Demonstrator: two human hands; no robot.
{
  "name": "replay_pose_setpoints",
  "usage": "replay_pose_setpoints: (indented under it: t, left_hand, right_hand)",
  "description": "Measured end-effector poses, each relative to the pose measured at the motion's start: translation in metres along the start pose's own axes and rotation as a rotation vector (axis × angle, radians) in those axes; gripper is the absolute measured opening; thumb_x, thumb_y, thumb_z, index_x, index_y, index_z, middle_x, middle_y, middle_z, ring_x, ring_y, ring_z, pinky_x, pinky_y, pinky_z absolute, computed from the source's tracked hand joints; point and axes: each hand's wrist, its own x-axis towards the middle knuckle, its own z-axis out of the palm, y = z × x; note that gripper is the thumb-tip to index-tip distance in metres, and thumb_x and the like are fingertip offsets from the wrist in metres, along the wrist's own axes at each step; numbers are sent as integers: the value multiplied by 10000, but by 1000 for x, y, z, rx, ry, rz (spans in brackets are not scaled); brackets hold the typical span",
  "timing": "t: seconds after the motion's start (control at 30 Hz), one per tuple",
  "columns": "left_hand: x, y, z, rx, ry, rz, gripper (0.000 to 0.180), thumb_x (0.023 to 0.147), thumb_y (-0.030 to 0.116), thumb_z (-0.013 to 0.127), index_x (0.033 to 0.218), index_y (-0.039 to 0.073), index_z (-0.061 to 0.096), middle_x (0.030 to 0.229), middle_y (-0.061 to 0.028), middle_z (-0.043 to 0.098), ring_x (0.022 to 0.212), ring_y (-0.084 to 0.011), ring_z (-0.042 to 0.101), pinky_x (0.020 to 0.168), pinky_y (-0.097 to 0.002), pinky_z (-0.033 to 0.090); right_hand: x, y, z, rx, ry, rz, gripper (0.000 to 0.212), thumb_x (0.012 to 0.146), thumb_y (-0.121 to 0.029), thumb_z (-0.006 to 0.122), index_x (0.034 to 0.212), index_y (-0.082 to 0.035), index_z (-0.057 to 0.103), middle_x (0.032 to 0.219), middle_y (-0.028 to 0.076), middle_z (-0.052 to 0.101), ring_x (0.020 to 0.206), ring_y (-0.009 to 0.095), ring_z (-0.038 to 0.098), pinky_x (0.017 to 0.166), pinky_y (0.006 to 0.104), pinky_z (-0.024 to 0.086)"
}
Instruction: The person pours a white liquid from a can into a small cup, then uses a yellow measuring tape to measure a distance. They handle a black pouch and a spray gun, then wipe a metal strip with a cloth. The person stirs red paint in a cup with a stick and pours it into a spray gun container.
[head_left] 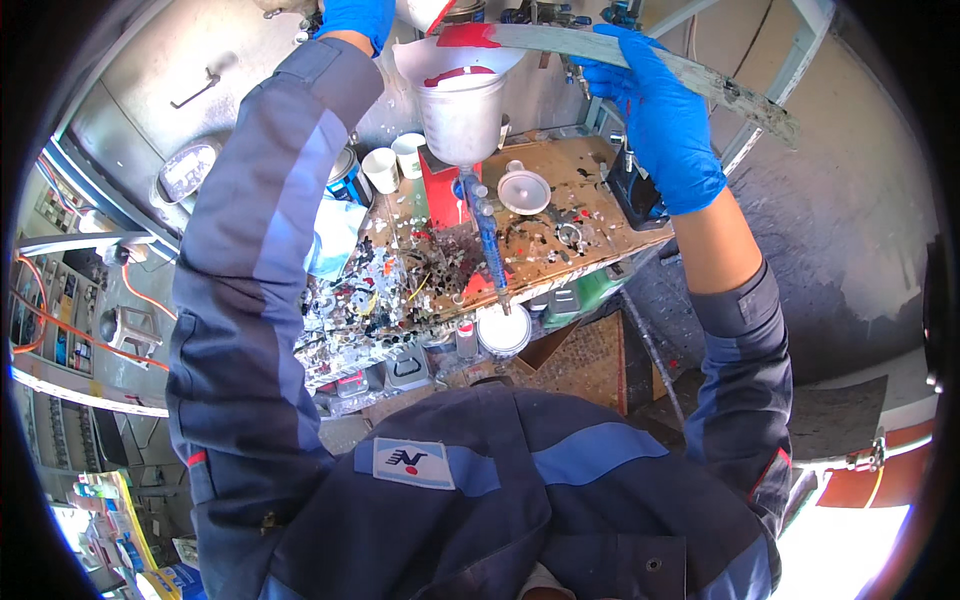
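My right hand [665,115], in a blue glove, is wrapped round a long flat stirring stick [580,45] with wet red paint on its left end. At the top edge my left hand [357,18], also gloved, is closed at the side of a tilted white cup [418,12] with a red-smeared lip; its fingers are partly cut off. Below the cup and the stick's red end stands a white wide-rimmed paint cup [463,120] with red paint inside. Under it a spray gun with a blue handle [487,235] points down toward the bench's front edge.
The paint-spattered bench [590,235] carries a round white lid [524,191], small white cups [381,170], a paint can [346,178] and a light blue cloth [334,238]. More containers, including a white-lidded tub [503,330], stand below. A metal frame [765,100] rises at right.
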Motion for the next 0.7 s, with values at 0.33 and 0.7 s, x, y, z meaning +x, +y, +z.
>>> replay_pose_setpoints:
  t: [0.33, 0.7]
  left_hand:
    - [4, -16, 8, 113, -94, 176, 155, 810, 158, 643, 829, 33, 733, 812, -54, 669, 713, -158, 610, 671, -281, 484]
    - [-1, -19, 8, 409, 33, 476, 259, 934, 251, 615, 925, 4, 692, 806, -43, 640, 752, -127, 567, 702, -261, 461]
  right_hand:
    - [-14, -2, 14, -240, -52, -196, 330, 1007, -184, 525, 1256, 21, 595, 1122, 147, 678, 897, 168, 672, 801, 264, 552]
    - [-20, -2, 3, -328, -76, -212, 347, 1012, -202, 519, 1270, 19, 591, 1067, 141, 692, 863, 155, 660, 779, 259, 539]
